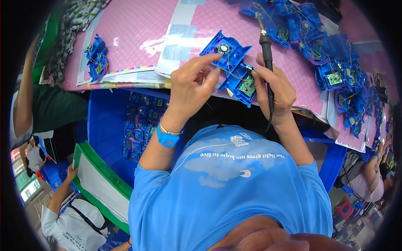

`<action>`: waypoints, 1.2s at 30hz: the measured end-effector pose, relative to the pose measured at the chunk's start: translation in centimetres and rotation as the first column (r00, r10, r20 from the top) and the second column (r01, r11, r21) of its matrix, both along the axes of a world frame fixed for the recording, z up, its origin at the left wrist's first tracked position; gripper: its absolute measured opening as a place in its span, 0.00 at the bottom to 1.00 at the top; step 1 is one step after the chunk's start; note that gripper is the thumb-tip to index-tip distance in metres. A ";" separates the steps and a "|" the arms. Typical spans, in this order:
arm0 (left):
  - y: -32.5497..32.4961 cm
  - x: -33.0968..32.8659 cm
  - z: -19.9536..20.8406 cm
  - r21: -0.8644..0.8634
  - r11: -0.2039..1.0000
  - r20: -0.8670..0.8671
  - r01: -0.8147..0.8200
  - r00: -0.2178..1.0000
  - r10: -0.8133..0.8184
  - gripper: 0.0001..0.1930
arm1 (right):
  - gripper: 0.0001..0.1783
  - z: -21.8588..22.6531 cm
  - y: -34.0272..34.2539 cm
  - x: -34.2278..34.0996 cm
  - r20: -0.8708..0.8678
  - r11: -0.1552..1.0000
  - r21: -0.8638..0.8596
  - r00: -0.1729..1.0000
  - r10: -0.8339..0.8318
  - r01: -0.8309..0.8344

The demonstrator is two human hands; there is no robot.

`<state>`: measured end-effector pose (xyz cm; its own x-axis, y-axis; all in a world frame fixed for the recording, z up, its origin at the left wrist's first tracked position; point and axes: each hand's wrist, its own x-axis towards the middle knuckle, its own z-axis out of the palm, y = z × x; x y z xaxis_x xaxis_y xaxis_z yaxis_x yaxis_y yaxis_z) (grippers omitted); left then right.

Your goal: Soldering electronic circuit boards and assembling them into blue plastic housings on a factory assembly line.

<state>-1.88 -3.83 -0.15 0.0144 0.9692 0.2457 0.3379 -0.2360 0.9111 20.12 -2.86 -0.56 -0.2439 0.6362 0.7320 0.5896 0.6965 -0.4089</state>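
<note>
An opened blue plastic housing (234, 58) lies at the table's front edge. One half carries a round speaker (223, 49), the other a green circuit board (247, 85), with thin wires running between them. My left hand (190, 85) has its thumb and forefinger at the speaker half's near edge, seemingly gripping it, with the other fingers curled. In my right hand (276, 85) a black-handled soldering iron (265, 39) stands with its metal tip pointing up and away from the housing. The same hand's fingertips reach the upper edge of the circuit board half.
Many similar wired blue housings (312, 46) crowd the table's right side; another pair (97, 58) lies far left. Below the table, a blue bin (106, 121) contains more housings beside a green-rimmed tray (104, 180). Another person (75, 217) is at lower left. The iron's cord hangs down beside my right wrist.
</note>
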 end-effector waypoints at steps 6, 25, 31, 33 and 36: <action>1.7 -0.4 0.8 -0.107 0.986 -0.140 0.130 0.980 -0.144 0.12 | 0.16 0.6 0.1 0.3 -0.036 0.997 -0.012 0.997 0.071 -0.072; -0.5 -0.6 0.4 0.128 0.978 -0.085 -0.164 0.981 0.175 0.15 | 0.13 2.9 -2.0 2.9 -0.264 0.897 -0.171 0.896 0.357 -0.408; -0.2 -0.6 0.0 0.145 0.975 -0.071 -0.166 0.981 0.178 0.15 | 0.12 2.7 -1.8 2.7 -0.280 0.889 -0.195 0.893 0.354 -0.414; -0.3 -0.6 -0.1 0.154 0.973 -0.081 -0.172 0.979 0.186 0.15 | 0.12 2.7 -1.7 2.7 -0.264 0.891 -0.202 0.899 0.349 -0.406; -0.4 -0.6 -0.1 0.146 0.972 -0.079 -0.185 0.977 0.197 0.15 | 0.12 2.7 -1.7 2.6 -0.256 0.890 -0.210 0.901 0.349 -0.404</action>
<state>-2.50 -4.20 -0.22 -0.1389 0.9135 0.3825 0.4699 -0.2792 0.8374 22.76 -4.53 2.12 -0.3639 0.6958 0.6192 0.1866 0.7058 -0.6834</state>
